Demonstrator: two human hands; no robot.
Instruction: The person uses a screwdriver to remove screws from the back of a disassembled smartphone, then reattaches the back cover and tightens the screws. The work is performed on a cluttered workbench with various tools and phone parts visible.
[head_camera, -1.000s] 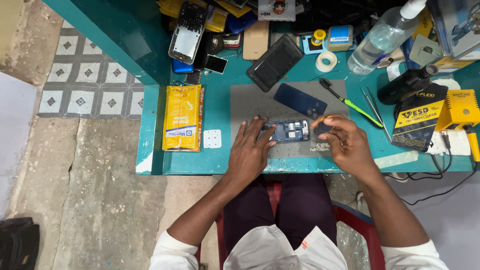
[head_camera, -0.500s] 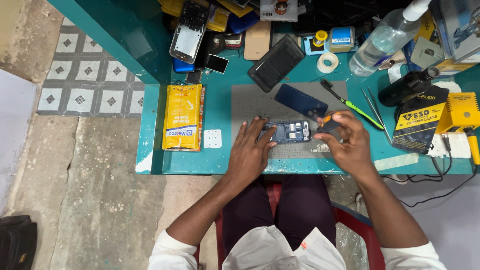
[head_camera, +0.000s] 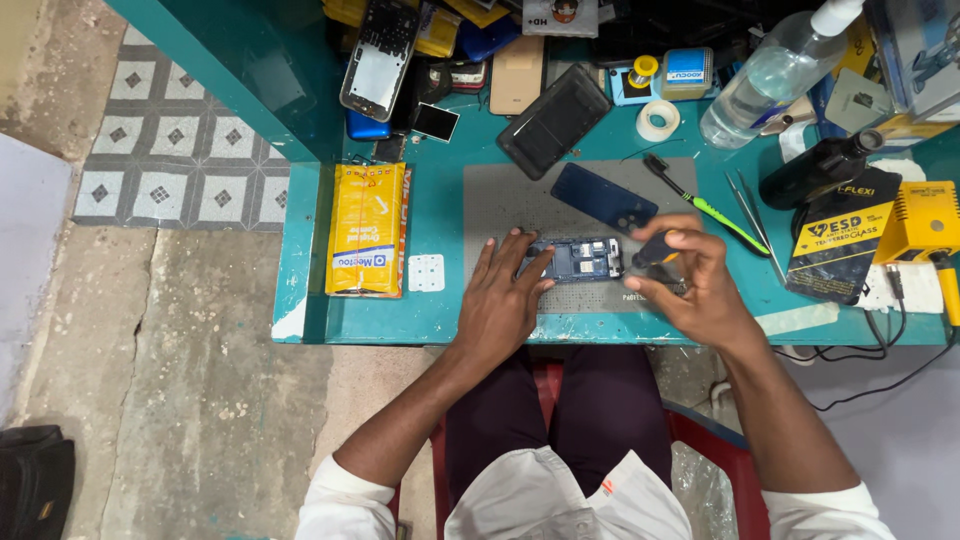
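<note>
An opened phone (head_camera: 583, 259), its blue circuit board showing, lies on the grey work mat (head_camera: 510, 205). My left hand (head_camera: 505, 295) presses down on its left end and steadies it. In my right hand (head_camera: 690, 280) I grip a small screwdriver (head_camera: 652, 251) with a dark and orange handle; its tip sits at the phone's right end. A dark blue back cover (head_camera: 603, 198) lies on the mat just behind the phone.
A yellow packet (head_camera: 367, 228) lies at the left of the teal bench (head_camera: 300, 280). A green-handled brush (head_camera: 705, 205), tweezers (head_camera: 752, 222), tape roll (head_camera: 657, 120), clear spray bottle (head_camera: 770, 75), black bottle (head_camera: 820, 170) and several phones crowd the back and right. Cables hang at the right edge.
My right hand has shifted slightly and brought the screwdriver down against the phone's right end. My left hand has stayed on the phone.
</note>
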